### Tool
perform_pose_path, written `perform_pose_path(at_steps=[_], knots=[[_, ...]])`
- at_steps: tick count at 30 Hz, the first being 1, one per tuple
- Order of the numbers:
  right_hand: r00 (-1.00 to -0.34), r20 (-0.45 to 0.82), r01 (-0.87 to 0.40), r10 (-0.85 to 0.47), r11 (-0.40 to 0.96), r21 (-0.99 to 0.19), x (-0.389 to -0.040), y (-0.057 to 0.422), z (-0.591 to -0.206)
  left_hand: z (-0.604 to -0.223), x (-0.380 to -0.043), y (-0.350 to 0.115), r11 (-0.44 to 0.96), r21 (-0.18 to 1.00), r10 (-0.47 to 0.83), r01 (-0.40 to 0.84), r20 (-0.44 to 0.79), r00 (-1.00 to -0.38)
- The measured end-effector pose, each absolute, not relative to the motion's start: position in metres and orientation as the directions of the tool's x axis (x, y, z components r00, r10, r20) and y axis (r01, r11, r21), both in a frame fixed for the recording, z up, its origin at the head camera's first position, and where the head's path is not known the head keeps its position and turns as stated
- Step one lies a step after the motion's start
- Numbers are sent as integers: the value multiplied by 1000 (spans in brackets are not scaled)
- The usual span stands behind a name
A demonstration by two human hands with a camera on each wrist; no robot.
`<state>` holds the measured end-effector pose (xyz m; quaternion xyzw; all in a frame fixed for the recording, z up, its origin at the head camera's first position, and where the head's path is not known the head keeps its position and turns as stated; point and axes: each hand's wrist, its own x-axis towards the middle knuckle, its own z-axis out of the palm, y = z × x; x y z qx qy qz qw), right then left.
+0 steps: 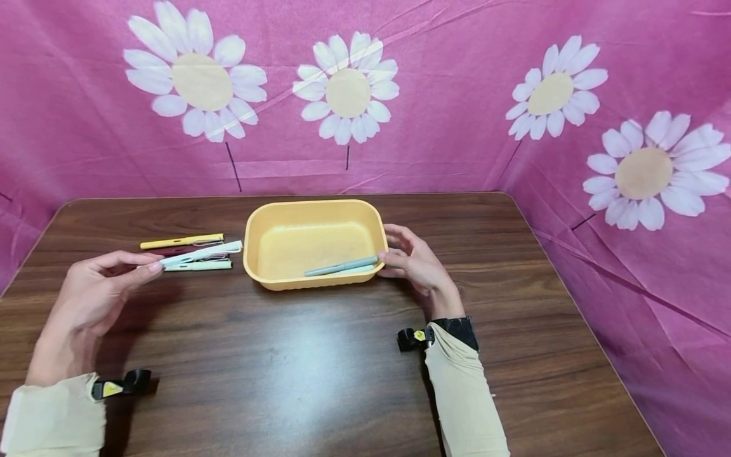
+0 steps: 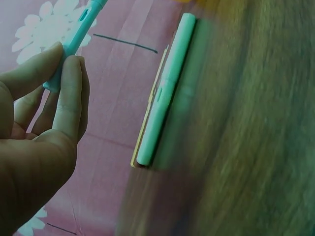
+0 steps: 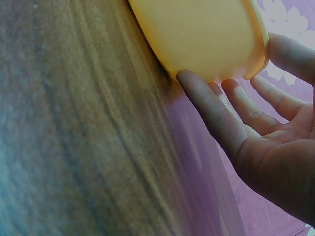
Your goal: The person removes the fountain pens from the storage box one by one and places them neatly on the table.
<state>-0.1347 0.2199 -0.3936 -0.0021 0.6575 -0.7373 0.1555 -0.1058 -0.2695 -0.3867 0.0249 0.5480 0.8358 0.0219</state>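
My left hand (image 1: 99, 292) pinches a pale blue pen (image 1: 202, 252) near one end, between thumb and fingers. The pen slants over a small group on the table: a yellow pen (image 1: 181, 241), a dark maroon pen (image 1: 157, 251) partly hidden, and a pale green pen (image 2: 170, 83). To their right stands a yellow plastic bin (image 1: 316, 284). Inside it, a grey-blue pen (image 1: 341, 266) and a pale mint pen (image 1: 361, 270) lie along the near side. Fingertips of my right hand (image 1: 419, 263) touch the bin's right end, the fingers spread and fairly straight.
The dark wood-grain table (image 1: 285, 368) ends at a pink cloth (image 1: 451, 127) with printed daisies, hanging behind and along the right. Black straps with small cameras (image 1: 408, 339) sit on both wrists, over beige sleeves (image 1: 468, 393).
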Motion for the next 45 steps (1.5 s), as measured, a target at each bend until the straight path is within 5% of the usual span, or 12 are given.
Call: perform_pose_path(at_steps=[16, 23, 38, 45], knots=[[-953, -194, 216, -233, -75, -973, -136, 219, -395, -399, -106, -294, -97, 973, 57, -211, -207, -977], [-953, -196, 219, -232, -81, -972, -136, 219, -394, -394, -110, -301, 267, 921, -2, -285, -295, -955], [-953, -180, 203, -243, -74, -976, -136, 219, -394, -405, -114, -305, 588, 785, -100, -197, -171, -980], [-952, -188, 211, -240, -71, -975, -135, 220, -394, -408, -113, -306, 563, 794, -134, -228, -184, -974]])
